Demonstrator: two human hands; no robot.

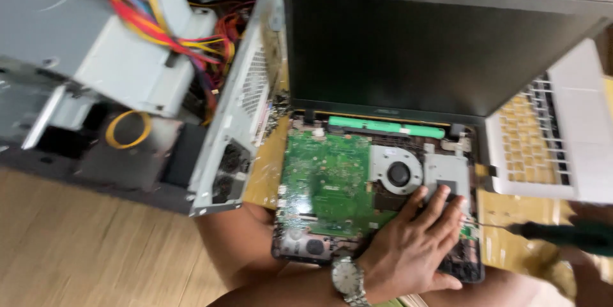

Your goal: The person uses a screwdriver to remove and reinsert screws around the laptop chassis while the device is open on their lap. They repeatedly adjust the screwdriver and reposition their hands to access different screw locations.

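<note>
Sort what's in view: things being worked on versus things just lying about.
In hand:
opened laptop
left hand, flat on its inner parts
right hand
screwdriver

Lying about:
desktop case
white keyboard cover

- The left hand (415, 243) lies flat, palm down, fingers (440, 202) spread and stretched forward — thumb out to the side.
- Its wrist bends inward, and the forearm comes in from the lower edge of the view.
- The right hand (584, 246) sits at the right edge, blurred, closed in a grip.
</note>
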